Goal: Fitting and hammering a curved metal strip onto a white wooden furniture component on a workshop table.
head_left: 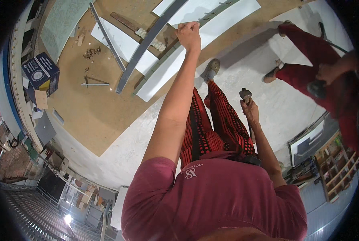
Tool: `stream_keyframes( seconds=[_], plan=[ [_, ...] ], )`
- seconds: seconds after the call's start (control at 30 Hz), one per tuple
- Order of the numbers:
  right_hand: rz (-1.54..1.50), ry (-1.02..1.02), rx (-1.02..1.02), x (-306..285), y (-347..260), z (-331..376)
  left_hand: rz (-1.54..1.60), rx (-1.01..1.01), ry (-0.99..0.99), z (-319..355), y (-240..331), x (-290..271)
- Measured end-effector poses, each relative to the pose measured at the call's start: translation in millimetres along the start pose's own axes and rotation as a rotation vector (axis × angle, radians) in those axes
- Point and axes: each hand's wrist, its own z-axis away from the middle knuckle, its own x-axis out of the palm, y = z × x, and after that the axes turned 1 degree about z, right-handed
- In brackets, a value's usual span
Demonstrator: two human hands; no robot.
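Note:
My left hand (188,35) is stretched far forward with its fingers closed on the edge of a long grey metal profile (147,42). That profile lies across white panels (175,66) on a brown board (91,116). My right hand (250,111) hangs by my leg in red and black patterned trousers (223,120). It is closed round the handle of a small tool with a grey head (245,94); what kind of tool it is I cannot tell.
Another person in red trousers (304,52) stands at the right, a hand (327,73) on a dark tool (317,89). A blue box (41,72) and loose screws (92,52) lie at the left. A wooden shelf unit (336,168) stands at the right.

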Motion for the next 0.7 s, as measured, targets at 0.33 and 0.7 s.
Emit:
stream_keyframes(
  seconds=[0.33,0.7],
  plan=[
    [-0.002,-0.023,0.022,-9,-5,-1,0.012,0.046,0.026,7,8,-3],
    [-0.002,0.014,-0.224,-12,-90,-37,-0.067,0.215,0.157,16,-4,-3]
  ],
)
